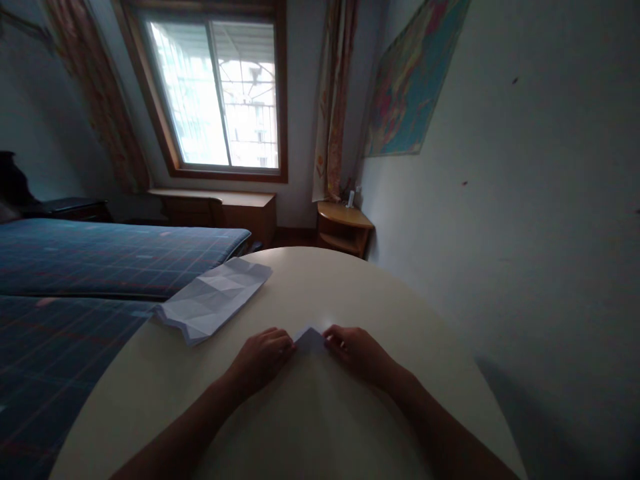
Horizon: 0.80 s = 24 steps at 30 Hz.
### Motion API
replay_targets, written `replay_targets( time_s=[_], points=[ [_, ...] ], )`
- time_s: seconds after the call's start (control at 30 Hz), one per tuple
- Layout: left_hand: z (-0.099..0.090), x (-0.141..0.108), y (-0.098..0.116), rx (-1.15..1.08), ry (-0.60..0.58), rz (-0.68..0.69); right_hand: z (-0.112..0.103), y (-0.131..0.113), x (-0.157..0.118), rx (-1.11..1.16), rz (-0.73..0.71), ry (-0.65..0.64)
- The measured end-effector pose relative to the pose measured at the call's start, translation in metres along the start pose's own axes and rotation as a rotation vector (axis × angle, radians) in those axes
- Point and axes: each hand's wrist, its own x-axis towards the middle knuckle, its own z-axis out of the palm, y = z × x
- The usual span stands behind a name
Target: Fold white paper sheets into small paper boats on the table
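Note:
A small folded piece of white paper point(311, 341) lies at the middle of the round table, its top edge coming to a point. My left hand point(267, 353) grips its left corner, fingers bent and pressed together. At the opposite corner, my right hand point(355, 350) pinches the paper between thumb and fingers. Both forearms reach in from the near edge. Farther left on the table rests a larger creased sheet of paper point(215, 300), partly opened out, with fold lines across it; neither hand touches it.
The pale round table point(395, 307) has a wall point(525, 267) close on its right. To the left stands a bed with a blue plaid mattress point(115, 257). A wooden desk point(250, 200) under the window and a corner cabinet point(345, 217) are beyond.

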Motion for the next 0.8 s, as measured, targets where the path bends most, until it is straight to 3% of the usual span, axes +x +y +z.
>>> replay_targets(
  time_s=[0.43,0.67,0.8],
  points=[
    [0.007,0.006,0.001,-0.066,0.020,-0.263,0.009,0.000,0.001,0.022,0.011,0.045],
    [0.014,0.002,-0.003,-0.069,0.106,-0.060,0.014,-0.005,0.003,-0.203,-0.014,0.005],
    [0.017,0.000,-0.005,-0.050,0.107,0.000,0.021,-0.009,0.004,-0.311,-0.135,0.000]
  ],
)
